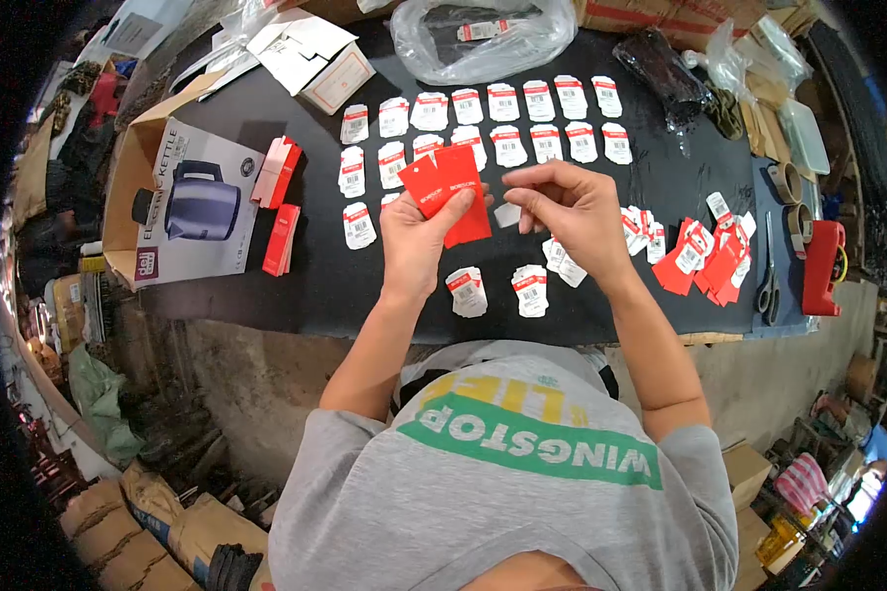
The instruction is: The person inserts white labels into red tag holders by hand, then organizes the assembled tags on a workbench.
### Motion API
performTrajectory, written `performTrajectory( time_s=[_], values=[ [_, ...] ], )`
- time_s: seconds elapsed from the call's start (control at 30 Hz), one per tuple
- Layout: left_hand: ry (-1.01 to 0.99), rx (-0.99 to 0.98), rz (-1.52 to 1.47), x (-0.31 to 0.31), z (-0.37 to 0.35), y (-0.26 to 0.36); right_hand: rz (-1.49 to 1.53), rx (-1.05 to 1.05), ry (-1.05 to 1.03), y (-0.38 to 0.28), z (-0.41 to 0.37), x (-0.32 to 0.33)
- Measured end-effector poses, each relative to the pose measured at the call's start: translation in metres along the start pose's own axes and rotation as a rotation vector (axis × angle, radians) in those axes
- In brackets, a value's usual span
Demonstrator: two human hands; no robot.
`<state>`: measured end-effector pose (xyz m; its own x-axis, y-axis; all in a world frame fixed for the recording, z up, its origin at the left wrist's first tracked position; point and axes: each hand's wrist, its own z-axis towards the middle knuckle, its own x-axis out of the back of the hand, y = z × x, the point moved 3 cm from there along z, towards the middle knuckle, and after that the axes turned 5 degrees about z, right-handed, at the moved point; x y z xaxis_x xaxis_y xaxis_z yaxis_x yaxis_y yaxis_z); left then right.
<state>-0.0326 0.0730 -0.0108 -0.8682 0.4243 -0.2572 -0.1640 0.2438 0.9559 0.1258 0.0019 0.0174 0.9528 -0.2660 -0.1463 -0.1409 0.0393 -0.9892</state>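
My left hand (414,241) grips several red cards (468,222), fanned apart above the black table (315,295). Just to their right is my right hand (572,212), its thumb and index finger curved toward each other; whether anything sits between the fingertips is too small to tell. A small white piece (508,215) shows between the two hands. Rows of white-and-red tag stacks (503,101) lie beyond the hands, and two more stacks (466,293) lie nearer my body. Loose tags (567,268) are partly under my right hand.
On the left stand a kettle box (207,202) and red card stacks (281,239). A white box (340,79) and a clear plastic bag (414,54) are at the back. Mixed red cards (724,266), scissors (770,286) and a red tape dispenser (823,271) lie right.
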Motion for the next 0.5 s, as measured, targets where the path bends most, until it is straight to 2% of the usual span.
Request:
performTrajectory(
  time_s=[0.13,0.33,0.4,0.5],
  values=[
    [0.022,-0.038,0.029,-0.009,0.003,-0.002,0.055,-0.049,0.071,-0.004,-0.003,0.001],
    [0.019,-0.041,0.151,-0.018,0.005,-0.004,-0.103,-0.095,0.118,-0.003,-0.008,0.009],
    [0.027,-0.038,0.133,-0.021,0.005,-0.004,-0.16,0.141,0.233,-0.001,-0.008,0.012],
    [-0.024,-0.016,0.147,-0.026,0.006,-0.007,-0.015,0.067,0.209,0.004,-0.007,0.011]
  ],
)
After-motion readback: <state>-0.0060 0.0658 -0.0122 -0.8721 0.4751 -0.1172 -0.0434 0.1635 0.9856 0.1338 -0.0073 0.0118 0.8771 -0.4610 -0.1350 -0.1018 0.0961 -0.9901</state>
